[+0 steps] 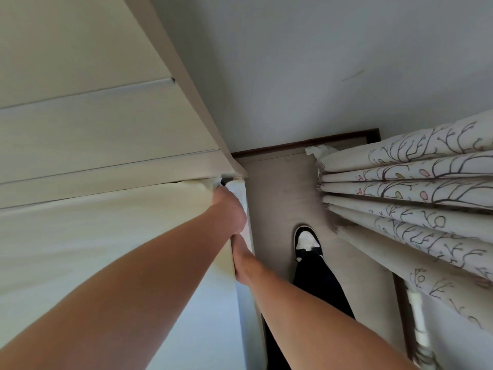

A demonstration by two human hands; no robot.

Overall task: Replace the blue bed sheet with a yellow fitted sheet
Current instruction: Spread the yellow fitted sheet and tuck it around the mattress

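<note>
The pale yellow fitted cotton sheet (93,236) is lying stretched across the mattress, filling the left side; the left hand (230,210) is gripping its bunched far corner, fingers curled into the fabric; just nearer, the right hand (241,256) is pressing the sheet's right edge, its fingers hidden, so I cannot tell how open it is.

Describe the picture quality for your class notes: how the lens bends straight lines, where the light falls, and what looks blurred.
Head view: the wide-angle lens splays the headboard edge and the curtain folds outward; soft daylight without glare leaves the yellow fitted sheet pale, bluish lower down; the left hand is sharp, while the bottom right corner smears.
</note>
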